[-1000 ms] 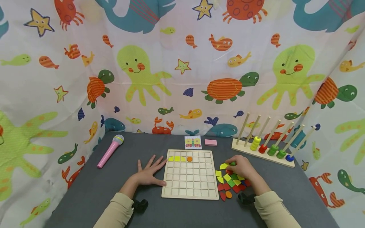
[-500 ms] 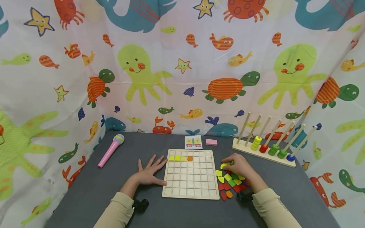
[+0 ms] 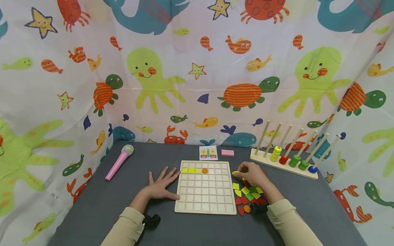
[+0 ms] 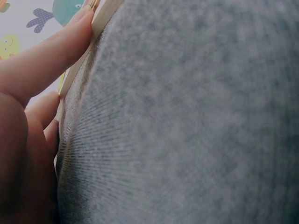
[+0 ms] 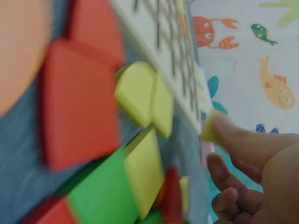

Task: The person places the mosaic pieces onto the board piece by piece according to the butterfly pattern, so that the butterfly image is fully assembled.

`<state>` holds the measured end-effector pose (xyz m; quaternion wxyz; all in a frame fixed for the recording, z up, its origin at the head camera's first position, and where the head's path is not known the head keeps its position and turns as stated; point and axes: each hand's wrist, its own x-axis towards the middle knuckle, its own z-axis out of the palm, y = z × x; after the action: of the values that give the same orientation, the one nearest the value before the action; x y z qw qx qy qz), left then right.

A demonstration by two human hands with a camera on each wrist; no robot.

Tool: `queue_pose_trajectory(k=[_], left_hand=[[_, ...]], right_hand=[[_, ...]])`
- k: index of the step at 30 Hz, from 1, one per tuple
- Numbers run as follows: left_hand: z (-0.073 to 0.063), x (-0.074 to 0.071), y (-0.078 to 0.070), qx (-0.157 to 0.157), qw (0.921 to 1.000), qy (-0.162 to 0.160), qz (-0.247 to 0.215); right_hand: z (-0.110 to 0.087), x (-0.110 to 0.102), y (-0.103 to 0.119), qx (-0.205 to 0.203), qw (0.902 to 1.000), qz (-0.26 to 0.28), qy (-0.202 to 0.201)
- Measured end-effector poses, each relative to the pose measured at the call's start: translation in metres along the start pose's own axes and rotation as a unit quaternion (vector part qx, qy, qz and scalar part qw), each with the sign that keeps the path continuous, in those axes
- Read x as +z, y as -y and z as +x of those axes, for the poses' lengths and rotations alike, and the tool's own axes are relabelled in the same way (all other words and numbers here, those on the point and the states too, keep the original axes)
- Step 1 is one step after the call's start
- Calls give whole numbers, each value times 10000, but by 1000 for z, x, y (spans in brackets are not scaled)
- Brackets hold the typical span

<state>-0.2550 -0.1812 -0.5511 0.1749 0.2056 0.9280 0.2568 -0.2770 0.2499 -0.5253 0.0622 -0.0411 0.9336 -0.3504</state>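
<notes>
My right hand [image 3: 253, 173] pinches a small yellow piece [image 3: 235, 173] between thumb and finger, just off the right edge of a wooden grid board [image 3: 203, 214]. In the right wrist view this yellow piece [image 5: 209, 128] shows at the thumb tip. Fingers spread, my left hand [image 3: 160, 188] rests on the table and touches the board's left edge. Yellow pieces [image 3: 191, 170] and an orange disc [image 3: 204, 171] lie in a row near the top of the grid. Loose red, green, yellow and blue pieces [image 3: 245, 190] lie beside the board, partly under my right hand.
A picture card [image 3: 208, 153] and a pink block [image 3: 227, 153] lie behind the board. At back right stands a wooden peg rack [image 3: 284, 164] with coloured rings. A pink toy microphone [image 3: 119, 163] lies at the left. A patterned curtain [image 3: 197, 75] closes off the back.
My right hand has moved slightly left and away from me, out of the pile toward the board, and now holds the yellow piece at its fingertips. My left hand stays in place.
</notes>
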Motion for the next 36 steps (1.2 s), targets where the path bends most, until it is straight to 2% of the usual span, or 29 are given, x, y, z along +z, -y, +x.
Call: queue_pose_trajectory(k=[5, 9, 17, 25, 31, 36], left_hand=[[3, 2, 4, 60, 10000, -56, -44], [8, 6, 9, 138, 9998, -140, -12], [10, 8, 13, 53, 9998, -159, 60], [2, 3, 5, 94, 9999, -88, -1], [4, 3, 5, 5, 9999, -68, 101], [6, 4, 7, -125, 9997, -63, 212]], right_hand=[[7, 3, 21, -147, 9985, 420, -329], [13, 12, 37, -233, 9971, 524, -505], [28, 37, 57, -485, 9963, 623, -354], [38, 60, 59, -410, 9944, 872, -424], [43, 69, 58, -499, 9961, 653, -334], [44, 70, 59, -392, 9983, 377, -216]])
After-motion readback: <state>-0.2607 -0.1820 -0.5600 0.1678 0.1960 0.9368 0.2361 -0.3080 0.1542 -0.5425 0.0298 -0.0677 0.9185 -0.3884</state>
